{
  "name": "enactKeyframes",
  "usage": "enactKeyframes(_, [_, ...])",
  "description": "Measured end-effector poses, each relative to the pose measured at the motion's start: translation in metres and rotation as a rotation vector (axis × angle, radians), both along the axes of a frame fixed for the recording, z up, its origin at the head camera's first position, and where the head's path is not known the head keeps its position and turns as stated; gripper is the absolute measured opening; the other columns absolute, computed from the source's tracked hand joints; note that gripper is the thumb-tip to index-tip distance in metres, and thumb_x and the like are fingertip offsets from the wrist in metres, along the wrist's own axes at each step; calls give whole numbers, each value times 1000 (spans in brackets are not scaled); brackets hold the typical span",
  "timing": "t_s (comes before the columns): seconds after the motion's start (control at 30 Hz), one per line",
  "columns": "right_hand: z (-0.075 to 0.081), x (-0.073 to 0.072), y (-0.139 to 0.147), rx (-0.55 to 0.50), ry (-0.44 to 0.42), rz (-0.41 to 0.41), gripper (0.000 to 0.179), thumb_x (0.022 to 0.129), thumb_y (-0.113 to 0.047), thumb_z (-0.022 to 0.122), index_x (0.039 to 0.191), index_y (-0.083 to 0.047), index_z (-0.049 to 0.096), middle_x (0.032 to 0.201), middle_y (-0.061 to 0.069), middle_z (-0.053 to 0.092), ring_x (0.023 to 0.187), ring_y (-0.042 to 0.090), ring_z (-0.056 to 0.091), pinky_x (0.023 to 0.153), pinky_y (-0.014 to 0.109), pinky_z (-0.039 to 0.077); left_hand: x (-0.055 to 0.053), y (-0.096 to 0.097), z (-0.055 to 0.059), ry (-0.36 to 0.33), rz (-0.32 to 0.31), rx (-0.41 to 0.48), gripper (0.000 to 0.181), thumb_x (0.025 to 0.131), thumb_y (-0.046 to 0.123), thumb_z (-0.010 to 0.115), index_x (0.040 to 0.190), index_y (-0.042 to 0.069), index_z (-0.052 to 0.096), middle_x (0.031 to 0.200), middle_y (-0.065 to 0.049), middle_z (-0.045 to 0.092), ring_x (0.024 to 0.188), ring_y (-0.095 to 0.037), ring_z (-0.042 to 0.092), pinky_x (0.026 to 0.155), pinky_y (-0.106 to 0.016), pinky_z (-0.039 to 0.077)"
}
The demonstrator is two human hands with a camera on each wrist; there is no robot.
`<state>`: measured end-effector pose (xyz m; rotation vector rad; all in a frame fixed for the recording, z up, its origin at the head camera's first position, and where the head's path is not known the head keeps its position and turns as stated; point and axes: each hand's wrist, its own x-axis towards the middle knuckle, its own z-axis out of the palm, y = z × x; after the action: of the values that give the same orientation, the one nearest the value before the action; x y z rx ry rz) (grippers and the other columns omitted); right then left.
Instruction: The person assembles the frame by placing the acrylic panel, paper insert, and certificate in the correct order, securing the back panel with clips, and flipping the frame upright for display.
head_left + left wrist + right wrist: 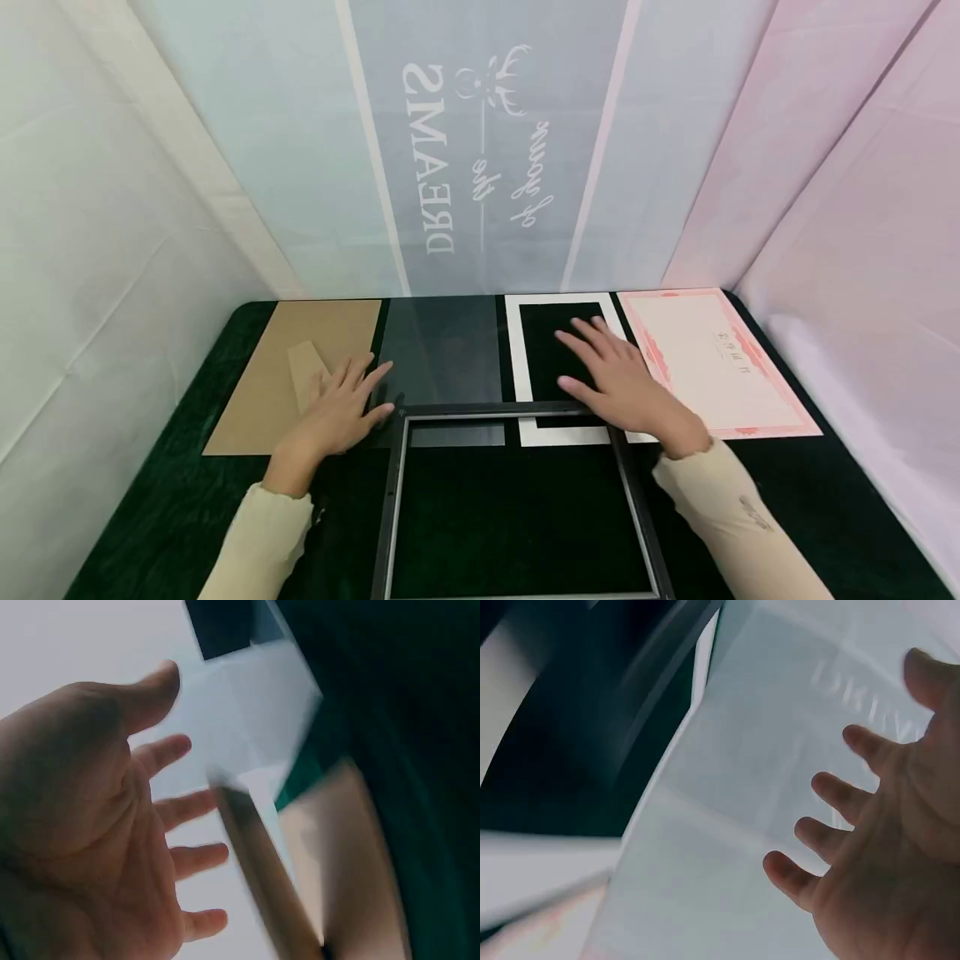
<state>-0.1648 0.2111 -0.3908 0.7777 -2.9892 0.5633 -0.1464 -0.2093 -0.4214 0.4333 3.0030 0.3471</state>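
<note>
My left hand (pixel 337 408) hovers with fingers spread over the right part of a brown backing board (pixel 251 408), near its raised stand flap (pixel 303 371). The left wrist view shows its palm and straight fingers, with nothing held. My right hand (pixel 618 379), also spread and holding nothing, is over a white mat (pixel 521 367) with a rectangular opening. Between and below the hands lies a dark picture frame (pixel 495 410), its far bar overlapping the near ends of the mat and a transparent sheet (pixel 442 358). Whether either hand touches anything beneath it cannot be told.
A pink-bordered certificate (pixel 697 358) lies at the right on the dark green tablecloth (pixel 172 500). Behind the table's far edge hangs a pale blue curtain (pixel 300 183) with printed lettering. White (pixel 105 250) and pinkish (pixel 862 233) fabric closes off the sides.
</note>
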Motion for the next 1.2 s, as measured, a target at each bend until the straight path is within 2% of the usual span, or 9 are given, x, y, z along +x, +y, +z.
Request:
enactKeyframes(0.1, [-3,-9,-30,-55,-63,78,69,101,-50,51,158,-21,26,167,11,15,154,39,7,113,73,19,-10,11,2,-21,5,67,71,100,47,53,159,24,22,164,-22,20,150,-49,16,114,-75,1])
enactKeyframes(0.2, [-9,-18,-59,-124,-185,116,70,100,-51,52,157,-20,29,166,11,17,154,37,12,115,69,22,-17,18,4,-56,5,149,76,99,52,52,160,21,17,162,-27,22,149,-49,21,114,-75,0])
enactKeyframes(0.27, [-14,-23,-76,-179,-266,111,70,100,-50,53,157,-17,30,165,13,19,153,38,15,117,65,23,-19,20,5,-83,13,188,80,99,54,51,161,20,14,161,-27,23,149,-48,24,114,-75,2])
enactKeyframes(0.37, [-26,-30,-99,-228,-336,50,66,101,-45,54,155,-14,33,163,15,24,151,38,21,117,61,27,-21,21,4,-110,34,216,82,99,51,53,161,17,12,161,-27,23,146,-48,28,115,-71,16])
enactKeyframes(0.5, [-44,-35,-116,-262,-350,-35,62,100,-41,58,152,-14,39,159,15,32,148,38,25,118,60,26,-25,24,1,-147,84,247,77,102,43,53,160,12,14,161,-28,22,144,-51,30,111,-67,32])
enactKeyframes(0.63, [-55,-35,-116,-299,-360,-85,62,97,-40,64,150,-15,43,157,13,35,146,38,27,116,62,26,-29,28,-3,-192,178,307,70,103,40,51,159,10,20,161,-28,23,145,-50,29,113,-66,30])
enactKeyframes(0.8, [-61,-37,-113,-332,-352,-169,64,91,-33,73,147,-17,46,154,12,40,139,34,33,111,56,36,-32,26,-6,-194,282,382,63,104,38,47,156,9,26,160,-27,24,144,-50,30,113,-66,30])
enactKeyframes(0.93, [-64,-39,-115,-297,-325,-195,66,89,-31,75,147,-17,46,153,12,41,135,32,35,106,52,42,-32,21,-5,-186,285,381,61,104,37,47,155,8,29,159,-28,26,144,-50,30,113,-67,30])
enactKeyframes(1.2, [-64,-39,-117,-258,-284,-260,72,85,-27,80,147,-16,46,152,14,44,133,33,39,104,49,45,-36,18,-5,-204,271,402,57,105,35,46,153,7,33,159,-26,30,145,-47,31,114,-65,31])
